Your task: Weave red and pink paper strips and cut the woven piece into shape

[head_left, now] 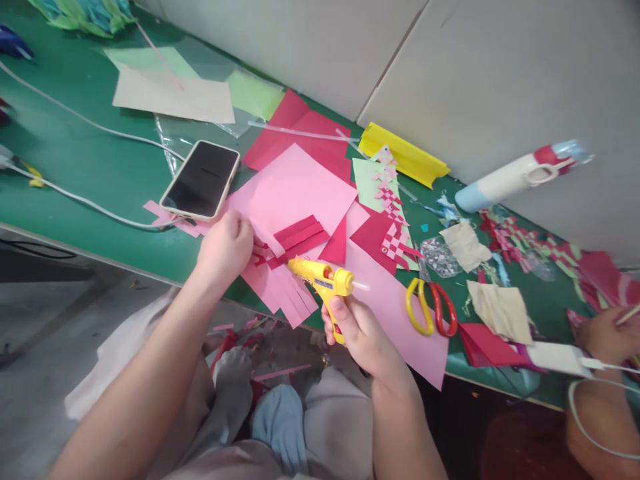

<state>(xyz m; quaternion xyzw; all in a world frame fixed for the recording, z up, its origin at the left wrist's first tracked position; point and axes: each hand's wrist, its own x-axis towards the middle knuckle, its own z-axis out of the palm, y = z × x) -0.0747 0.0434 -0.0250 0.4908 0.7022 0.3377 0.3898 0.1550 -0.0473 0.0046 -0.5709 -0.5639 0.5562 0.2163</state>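
Currently, my left hand is closed in a narrow pinch on the left end of the paper strips, red and pink, which lie over pink sheets near the table's front edge. My right hand is wrapped around the handle of the yellow glue gun. Its nozzle points left, at the strips' near side; contact cannot be determined.

Clearances: on the left, the phone sits just beyond my left wrist, and a white cable runs leftward from near it. Green table surface shows between the cables. On the right, the scissors lie near my right hand, handles toward the front edge. Below them, a pink sheet overhangs that edge. At the rear, the wall bounds the table, with a yellow folded sheet beside it. At far right, another person's hand occupies the front edge.
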